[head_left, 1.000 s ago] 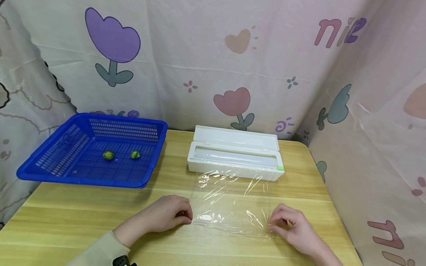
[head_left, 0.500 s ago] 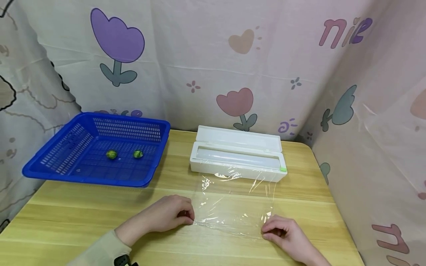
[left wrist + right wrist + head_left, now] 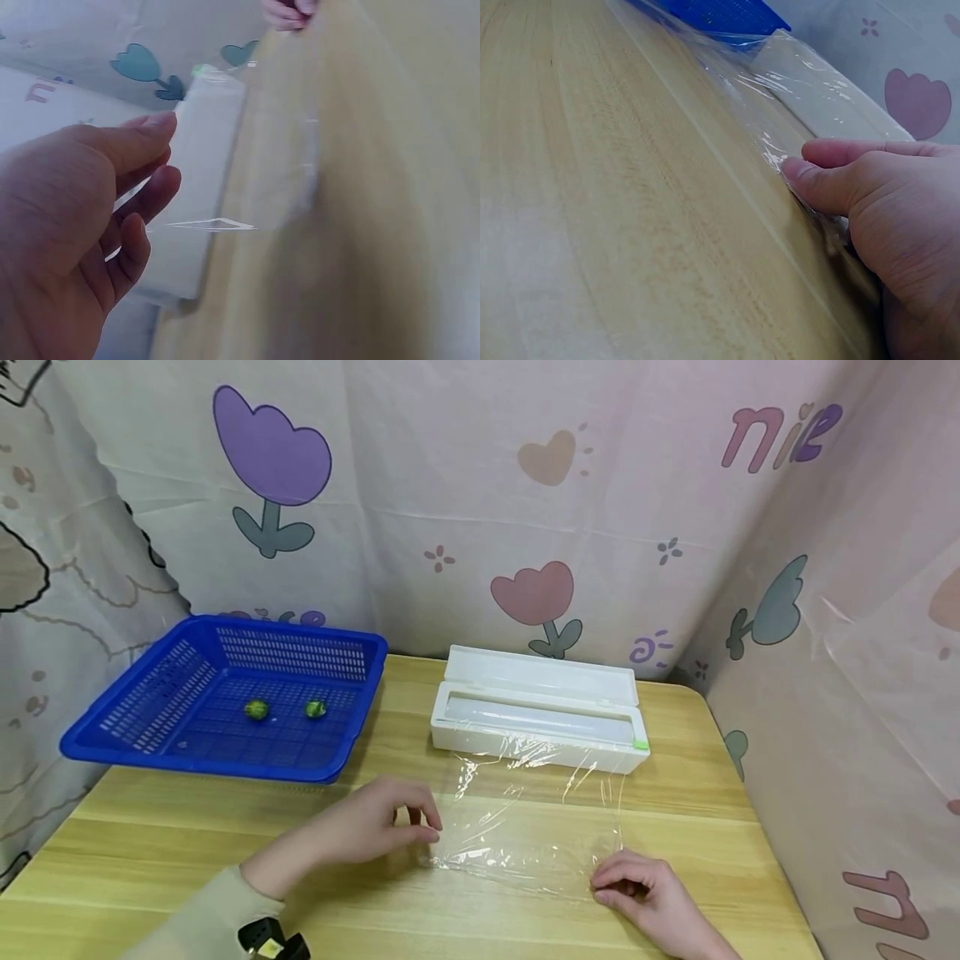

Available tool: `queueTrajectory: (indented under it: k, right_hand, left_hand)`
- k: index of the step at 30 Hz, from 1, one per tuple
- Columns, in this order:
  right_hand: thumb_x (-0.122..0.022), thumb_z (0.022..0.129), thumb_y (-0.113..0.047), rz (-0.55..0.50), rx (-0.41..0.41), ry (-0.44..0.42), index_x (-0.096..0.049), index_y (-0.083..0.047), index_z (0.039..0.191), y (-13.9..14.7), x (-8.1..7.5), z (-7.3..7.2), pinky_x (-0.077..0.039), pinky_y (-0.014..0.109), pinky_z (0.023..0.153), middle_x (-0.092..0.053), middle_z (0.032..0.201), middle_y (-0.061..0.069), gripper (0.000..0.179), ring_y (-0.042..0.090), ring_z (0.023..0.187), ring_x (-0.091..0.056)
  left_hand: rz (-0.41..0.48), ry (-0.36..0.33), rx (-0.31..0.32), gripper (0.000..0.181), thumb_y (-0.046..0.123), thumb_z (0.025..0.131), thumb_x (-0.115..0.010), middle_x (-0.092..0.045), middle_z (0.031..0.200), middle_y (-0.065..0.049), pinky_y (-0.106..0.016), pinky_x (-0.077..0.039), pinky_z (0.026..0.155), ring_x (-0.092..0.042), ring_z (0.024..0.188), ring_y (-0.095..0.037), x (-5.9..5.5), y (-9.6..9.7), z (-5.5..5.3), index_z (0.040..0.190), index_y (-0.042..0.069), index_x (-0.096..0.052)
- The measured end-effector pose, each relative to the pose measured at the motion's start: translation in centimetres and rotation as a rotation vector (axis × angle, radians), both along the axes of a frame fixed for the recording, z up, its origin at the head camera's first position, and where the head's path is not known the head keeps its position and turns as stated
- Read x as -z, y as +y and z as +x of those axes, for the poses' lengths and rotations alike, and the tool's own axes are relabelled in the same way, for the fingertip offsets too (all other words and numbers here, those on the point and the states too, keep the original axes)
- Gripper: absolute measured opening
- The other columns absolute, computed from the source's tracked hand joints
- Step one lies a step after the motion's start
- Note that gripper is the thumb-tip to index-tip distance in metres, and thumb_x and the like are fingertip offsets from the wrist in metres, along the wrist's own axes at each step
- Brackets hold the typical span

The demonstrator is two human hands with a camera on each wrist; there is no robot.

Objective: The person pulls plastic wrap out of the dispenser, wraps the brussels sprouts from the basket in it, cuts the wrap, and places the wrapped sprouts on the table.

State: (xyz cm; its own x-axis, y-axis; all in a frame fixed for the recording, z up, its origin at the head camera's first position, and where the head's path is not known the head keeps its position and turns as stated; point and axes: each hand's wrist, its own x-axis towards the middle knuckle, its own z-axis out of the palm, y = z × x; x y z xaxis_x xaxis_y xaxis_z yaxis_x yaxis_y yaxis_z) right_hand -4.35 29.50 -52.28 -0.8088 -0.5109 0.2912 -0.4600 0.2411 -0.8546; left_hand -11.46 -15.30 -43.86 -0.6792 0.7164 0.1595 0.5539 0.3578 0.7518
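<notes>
A sheet of clear cling film [image 3: 517, 831] stretches toward the person from a white cling film box [image 3: 525, 752] whose lid is raised. Inside the box the roll [image 3: 540, 716] shows, and a small green piece [image 3: 641, 745] sits at its right end. At the film's front right corner, my right hand [image 3: 651, 893] pinches the film between thumb and fingers; the right wrist view shows the film [image 3: 769, 146] gathered at the thumb tip. Beside the film's left edge is my left hand [image 3: 382, 822], fingers loosely bent, thumb and fingertips parted, with no film seen between them [image 3: 112, 195].
A blue plastic basket [image 3: 225, 772] stands at the back left. Two small green wrapped-looking round items [image 3: 257, 709] lie in it. The wooden table [image 3: 187, 852] meets a printed curtain [image 3: 420, 468] behind and at the right side.
My left hand has let go of the film's front left corner and lifted slightly. My right hand shifted toward the person and now grips the front right corner. The head view has turned slightly left.
</notes>
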Motion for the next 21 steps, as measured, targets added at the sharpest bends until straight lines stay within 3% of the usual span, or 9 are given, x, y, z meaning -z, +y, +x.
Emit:
queueTrajectory:
  k: [4,8,14,21]
  right_hand:
    - [-0.079,0.091,0.004,-0.013,-0.005,0.006,-0.079,-0.013,0.107,0.1,0.1,0.0,-0.060,0.028,0.066,-0.074,0.106,0.005,0.024,0.018,0.090,-0.073]
    - [-0.080,0.091,0.002,0.002,0.012,-0.008,-0.079,-0.014,0.106,0.0,0.1,0.0,-0.060,0.028,0.065,-0.075,0.106,0.003,0.022,0.017,0.090,-0.072]
    - [-0.080,0.090,0.003,-0.010,-0.002,0.022,-0.079,-0.014,0.107,0.0,0.3,0.0,-0.059,0.028,0.062,-0.074,0.105,0.004,0.024,0.017,0.089,-0.071]
    - [-0.080,0.090,0.005,-0.029,-0.018,0.055,-0.079,-0.013,0.108,0.1,0.5,-0.1,-0.058,0.028,0.061,-0.074,0.104,0.006,0.026,0.017,0.088,-0.070]
  left_hand:
    - [0.038,-0.024,-0.035,0.006,0.026,0.098,-0.079,-0.072,0.092,0.017,-0.027,-0.052,0.059,-0.065,0.079,-0.008,-2.0,-0.5,-0.9,0.100,0.030,-0.076]
    - [0.072,-0.006,-0.079,0.007,0.024,0.098,-0.079,-0.076,0.097,0.010,-0.029,-0.055,0.062,-0.069,0.083,-0.011,-4.2,-1.5,-2.0,0.103,0.028,-0.078]
    - [0.101,0.020,-0.210,0.013,0.015,0.098,-0.079,-0.076,0.099,0.004,-0.031,-0.055,0.062,-0.069,0.082,-0.018,-7.5,-3.8,-3.5,0.107,0.024,-0.080]
    - [0.114,0.034,-0.355,0.010,0.016,0.098,-0.080,-0.076,0.096,-0.001,-0.031,-0.050,0.059,-0.066,0.076,-0.036,-9.3,-6.5,-6.0,0.108,0.018,-0.080]
